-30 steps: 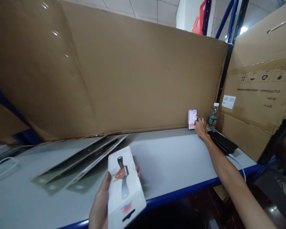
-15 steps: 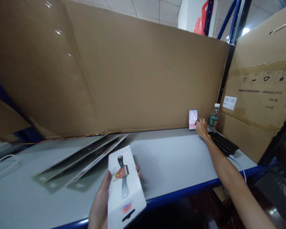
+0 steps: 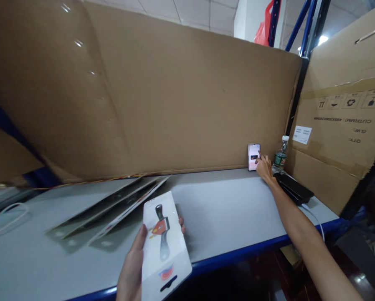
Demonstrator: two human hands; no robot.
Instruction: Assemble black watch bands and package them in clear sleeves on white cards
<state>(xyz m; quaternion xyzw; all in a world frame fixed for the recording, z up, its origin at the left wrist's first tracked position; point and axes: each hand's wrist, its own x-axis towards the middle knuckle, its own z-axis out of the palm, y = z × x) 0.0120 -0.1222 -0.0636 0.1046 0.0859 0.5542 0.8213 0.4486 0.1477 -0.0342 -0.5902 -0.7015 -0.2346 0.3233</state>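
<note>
Phone (image 3: 252, 159) propped upright; right hand (image 3: 264, 168), fingers parted, perhaps touching it; left hand (image 3: 133, 256) gripping package (image 3: 166, 247), not yet laid down

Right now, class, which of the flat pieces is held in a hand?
The white package picturing a dark-handled tool, gripped by the left hand; the other flat pieces rest on the table to its left, unheld.
</note>
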